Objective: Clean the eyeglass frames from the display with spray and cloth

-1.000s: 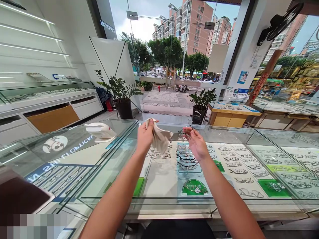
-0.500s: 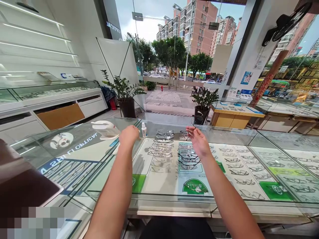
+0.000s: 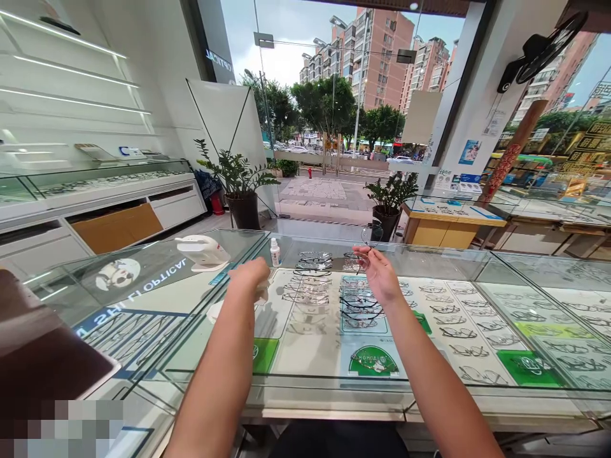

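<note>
Raised over the glass counter (image 3: pixel 310 375), my right hand (image 3: pixel 380 273) pinches a thin-framed pair of glasses (image 3: pixel 371 233) between thumb and fingers. The glasses stand above the fingertips, their lenses see-through against the plant pot behind. My left hand (image 3: pixel 251 277) is closed, its back towards me. A bit of something white (image 3: pixel 262 294) shows by its fingers, too hidden to name. Just beyond that hand a small white spray bottle (image 3: pixel 275 252) stands upright. Between my hands, several pairs of glasses (image 3: pixel 312 273) lie in a column; another column (image 3: pixel 360 305) lies by my right wrist.
A white device (image 3: pixel 203 251) stands on the counter at the left. Framed glasses on display (image 3: pixel 458 331) fill the case to the right. A dark brown panel (image 3: pixel 45 343) juts in at the lower left. Potted plants (image 3: pixel 241 207) stand beyond the counter.
My left hand has come down slightly towards me, and something white now shows beside its fingers. The glasses in my right hand have turned and shifted a little left.
</note>
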Demonstrator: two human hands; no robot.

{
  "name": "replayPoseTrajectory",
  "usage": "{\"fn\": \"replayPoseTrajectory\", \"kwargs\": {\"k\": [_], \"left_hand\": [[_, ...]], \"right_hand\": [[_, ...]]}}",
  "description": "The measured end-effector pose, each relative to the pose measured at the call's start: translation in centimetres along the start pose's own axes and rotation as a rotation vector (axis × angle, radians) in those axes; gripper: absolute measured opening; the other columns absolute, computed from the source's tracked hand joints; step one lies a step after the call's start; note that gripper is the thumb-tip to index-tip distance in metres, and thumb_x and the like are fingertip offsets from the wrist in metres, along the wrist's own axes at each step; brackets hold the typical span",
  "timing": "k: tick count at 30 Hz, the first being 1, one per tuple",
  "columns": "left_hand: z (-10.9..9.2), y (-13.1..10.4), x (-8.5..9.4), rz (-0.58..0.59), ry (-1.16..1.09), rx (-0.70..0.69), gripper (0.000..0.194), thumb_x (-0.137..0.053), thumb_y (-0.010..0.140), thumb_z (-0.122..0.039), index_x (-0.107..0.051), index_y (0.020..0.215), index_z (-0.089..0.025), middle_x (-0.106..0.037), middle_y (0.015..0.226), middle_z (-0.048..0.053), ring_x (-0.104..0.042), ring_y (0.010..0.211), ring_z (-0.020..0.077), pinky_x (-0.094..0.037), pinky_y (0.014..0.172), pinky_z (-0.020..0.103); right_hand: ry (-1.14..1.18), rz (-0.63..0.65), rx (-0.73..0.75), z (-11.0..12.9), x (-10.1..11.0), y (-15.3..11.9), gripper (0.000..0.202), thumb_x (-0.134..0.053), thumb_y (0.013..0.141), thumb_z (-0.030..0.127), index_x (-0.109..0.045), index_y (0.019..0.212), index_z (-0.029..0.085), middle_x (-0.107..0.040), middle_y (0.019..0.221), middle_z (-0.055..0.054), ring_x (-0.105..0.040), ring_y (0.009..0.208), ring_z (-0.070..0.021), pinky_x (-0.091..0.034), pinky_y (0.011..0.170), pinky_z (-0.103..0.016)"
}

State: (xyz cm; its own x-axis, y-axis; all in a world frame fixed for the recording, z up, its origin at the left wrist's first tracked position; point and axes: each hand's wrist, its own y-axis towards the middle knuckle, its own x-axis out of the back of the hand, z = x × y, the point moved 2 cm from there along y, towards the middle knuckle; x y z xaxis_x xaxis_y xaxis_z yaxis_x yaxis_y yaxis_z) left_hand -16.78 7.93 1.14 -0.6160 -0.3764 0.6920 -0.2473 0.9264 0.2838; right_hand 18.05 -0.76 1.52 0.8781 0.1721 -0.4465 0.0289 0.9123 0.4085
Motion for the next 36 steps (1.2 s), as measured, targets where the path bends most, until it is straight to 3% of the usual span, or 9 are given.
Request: {"fn": "replayPoseTrajectory", "kwargs": {"k": [3, 6, 9, 11, 17, 27, 30, 32, 36], "left_hand": [[-3.2, -1.0, 0.8, -0.135, 0.141, -0.008, 0.021, -0.062, 0.086, -0.037, -0.070, 0.087, -0.018, -0.074, 0.096, 0.025, -0.064, 0.110, 0.0460, -0.038, 0.098, 0.066], [-8.2, -4.0, 0.7, -0.376, 0.034, -0.501, 0.043, -0.054, 0.097, -0.043, -0.065, 0.129, -0.018, -0.069, 0.132, 0.022, -0.059, 0.126, 0.0377, -0.040, 0.107, 0.053], [-11.9, -7.7, -0.8, -0.320, -0.044, -0.998, 0.069, -0.068, 0.091, -0.053, -0.053, 0.149, -0.018, -0.060, 0.149, 0.018, -0.051, 0.142, 0.0345, -0.033, 0.118, 0.047], [-13.0, -9.3, -1.8, -0.236, -0.020, -1.123, 0.081, -0.072, 0.090, -0.056, -0.045, 0.157, -0.019, -0.058, 0.153, 0.017, -0.047, 0.146, 0.0347, -0.032, 0.118, 0.046], [-13.0, -10.0, -2.8, -0.092, 0.034, -1.166, 0.068, -0.071, 0.092, -0.059, -0.058, 0.148, -0.024, -0.072, 0.136, 0.013, -0.056, 0.138, 0.0332, -0.035, 0.109, 0.045], [-14.1, -10.8, -1.7, -0.061, -0.041, -1.224, 0.053, -0.076, 0.087, -0.059, -0.073, 0.130, -0.027, -0.080, 0.116, 0.009, -0.072, 0.113, 0.0281, -0.042, 0.097, 0.041], [-15.4, -10.5, -0.1, -0.107, -0.068, -1.229, 0.053, -0.078, 0.086, -0.059, -0.073, 0.127, -0.026, -0.081, 0.109, 0.009, -0.074, 0.105, 0.0271, -0.043, 0.094, 0.040], [-16.9, -9.8, 1.7, -0.173, -0.077, -1.225, 0.053, -0.080, 0.084, -0.059, -0.074, 0.125, -0.026, -0.082, 0.107, 0.008, -0.074, 0.102, 0.0271, -0.043, 0.094, 0.040], [-20.5, -8.2, 5.9, -0.389, -0.146, -1.166, 0.052, -0.081, 0.082, -0.059, -0.074, 0.123, -0.027, -0.081, 0.102, 0.005, -0.072, 0.098, 0.0257, -0.044, 0.098, 0.041]], "right_hand": [[-0.045, 0.018, 0.012, 0.3, 0.0, 0.0, 0.020, -0.071, 0.090, 0.043, -0.079, 0.093, 0.025, -0.079, 0.118, -0.007, -0.067, 0.119, -0.0234, -0.050, 0.102, -0.036], [-0.187, 0.053, 0.037, 0.9, 0.1, 0.0, 0.023, -0.064, 0.091, 0.038, -0.080, 0.083, 0.024, -0.079, 0.098, -0.006, -0.069, 0.106, -0.0239, -0.047, 0.102, -0.036], [-0.390, 0.159, 0.025, 1.6, 0.3, -0.1, 0.029, -0.059, 0.091, 0.033, -0.079, 0.073, 0.023, -0.076, 0.082, -0.004, -0.067, 0.091, -0.0236, -0.046, 0.099, -0.036], [-0.490, 0.248, -0.009, 2.1, 0.4, -0.1, 0.031, -0.057, 0.091, 0.030, -0.078, 0.070, 0.023, -0.075, 0.079, -0.004, -0.067, 0.088, -0.0231, -0.045, 0.097, -0.036], [-0.606, 0.400, -0.081, 2.8, 0.0, -0.3, 0.032, -0.056, 0.089, 0.029, -0.078, 0.067, 0.023, -0.075, 0.075, -0.003, -0.067, 0.082, -0.0233, -0.046, 0.092, -0.036], [-0.629, 0.452, -0.081, 5.4, -0.6, -1.0, 0.034, -0.054, 0.090, 0.027, -0.076, 0.065, 0.023, -0.076, 0.072, -0.003, -0.068, 0.078, -0.0223, -0.049, 0.086, -0.036], [-0.741, 0.477, -0.066, 8.7, -1.1, -1.0, 0.029, -0.059, 0.096, 0.036, -0.080, 0.080, 0.023, -0.079, 0.086, -0.004, -0.070, 0.090, -0.0239, -0.049, 0.090, -0.037], [-0.832, 0.400, 0.023, 11.7, -1.4, -0.8, 0.023, -0.065, 0.096, 0.042, -0.080, 0.103, 0.026, -0.079, 0.103, -0.005, -0.069, 0.100, -0.0255, -0.049, 0.093, -0.039], [-0.944, 0.264, 0.312, 16.8, -2.6, -0.3, 0.052, -0.083, 0.084, 0.038, -0.068, 0.134, 0.032, -0.075, 0.117, -0.005, -0.065, 0.117, -0.0282, -0.043, 0.109, -0.045]]}}
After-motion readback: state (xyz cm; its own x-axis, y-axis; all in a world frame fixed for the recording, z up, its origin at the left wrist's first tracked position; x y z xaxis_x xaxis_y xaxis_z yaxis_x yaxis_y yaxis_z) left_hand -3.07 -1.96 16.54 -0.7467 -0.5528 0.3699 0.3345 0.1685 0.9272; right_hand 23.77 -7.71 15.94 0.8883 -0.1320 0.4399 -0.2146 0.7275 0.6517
